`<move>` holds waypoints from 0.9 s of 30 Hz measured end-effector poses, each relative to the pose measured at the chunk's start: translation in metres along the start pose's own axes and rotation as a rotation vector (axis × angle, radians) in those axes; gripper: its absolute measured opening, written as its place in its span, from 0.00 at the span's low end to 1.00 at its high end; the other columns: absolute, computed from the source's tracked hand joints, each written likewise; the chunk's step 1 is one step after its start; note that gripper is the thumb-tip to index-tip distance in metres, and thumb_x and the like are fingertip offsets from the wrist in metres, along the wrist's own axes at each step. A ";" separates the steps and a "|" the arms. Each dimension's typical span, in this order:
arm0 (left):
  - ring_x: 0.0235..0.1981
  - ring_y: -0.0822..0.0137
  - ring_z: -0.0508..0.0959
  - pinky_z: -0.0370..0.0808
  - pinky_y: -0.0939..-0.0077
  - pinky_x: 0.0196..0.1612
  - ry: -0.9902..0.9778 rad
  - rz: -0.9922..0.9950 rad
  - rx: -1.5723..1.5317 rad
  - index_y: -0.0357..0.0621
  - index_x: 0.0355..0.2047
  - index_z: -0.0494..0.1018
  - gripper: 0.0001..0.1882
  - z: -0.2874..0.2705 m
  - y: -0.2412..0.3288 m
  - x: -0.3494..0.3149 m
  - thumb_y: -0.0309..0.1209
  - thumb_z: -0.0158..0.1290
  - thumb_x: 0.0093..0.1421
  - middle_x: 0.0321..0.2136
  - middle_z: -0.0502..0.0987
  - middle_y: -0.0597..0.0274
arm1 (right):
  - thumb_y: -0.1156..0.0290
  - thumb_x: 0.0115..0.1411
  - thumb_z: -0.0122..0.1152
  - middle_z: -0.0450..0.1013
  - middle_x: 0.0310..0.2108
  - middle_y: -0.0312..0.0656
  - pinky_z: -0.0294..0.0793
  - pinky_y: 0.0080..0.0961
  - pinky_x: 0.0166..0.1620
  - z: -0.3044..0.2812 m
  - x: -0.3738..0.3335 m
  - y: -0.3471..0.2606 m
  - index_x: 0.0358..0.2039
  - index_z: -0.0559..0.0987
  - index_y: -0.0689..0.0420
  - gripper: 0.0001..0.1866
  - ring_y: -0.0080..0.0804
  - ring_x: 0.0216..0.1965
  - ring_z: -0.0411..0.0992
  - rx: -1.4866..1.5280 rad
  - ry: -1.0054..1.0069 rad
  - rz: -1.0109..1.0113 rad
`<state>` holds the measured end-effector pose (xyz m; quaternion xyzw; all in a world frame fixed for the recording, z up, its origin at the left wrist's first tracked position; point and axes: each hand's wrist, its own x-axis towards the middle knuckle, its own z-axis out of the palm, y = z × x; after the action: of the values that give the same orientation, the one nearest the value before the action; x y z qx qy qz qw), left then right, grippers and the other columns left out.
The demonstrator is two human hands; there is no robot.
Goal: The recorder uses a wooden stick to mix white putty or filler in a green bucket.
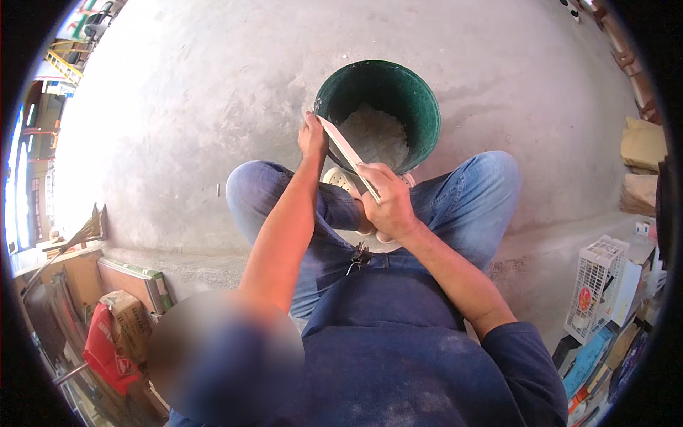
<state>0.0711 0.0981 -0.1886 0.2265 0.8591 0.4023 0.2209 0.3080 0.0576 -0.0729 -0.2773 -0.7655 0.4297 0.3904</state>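
Observation:
Both hands hold a thin, flat, pale strip [344, 146] that slants across the near left side of a green bucket [429, 117]. My left hand [313, 136] is closed around its far end, beside the bucket's rim. Around the near end wraps my right hand [389, 197], thumb along the strip's upper edge. What the strip is made of, I cannot tell. Greyish-white material [373, 134] lies in the bottom of the bucket, partly hidden behind the strip. The bucket stands on the floor just beyond my feet.
My bent knees [484, 181] flank the bucket on a grey concrete floor [178, 107]. To the left are a broom [89, 231], a cardboard box [129, 320] and a red bag [108, 349]. A white wire basket [597, 285] and brown sacks [644, 146] sit at right.

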 end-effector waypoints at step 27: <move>0.48 0.36 0.73 0.66 0.51 0.53 0.031 0.071 0.059 0.35 0.44 0.76 0.38 -0.004 0.013 -0.014 0.56 0.26 0.68 0.40 0.76 0.34 | 0.85 0.46 0.52 0.75 0.36 0.53 0.75 0.33 0.40 -0.010 0.025 0.014 0.40 0.77 0.63 0.18 0.52 0.37 0.76 0.044 0.039 0.089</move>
<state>0.0830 0.0955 -0.1731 0.2572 0.8653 0.3878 0.1862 0.3042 0.0881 -0.0723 -0.3106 -0.7351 0.4579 0.3918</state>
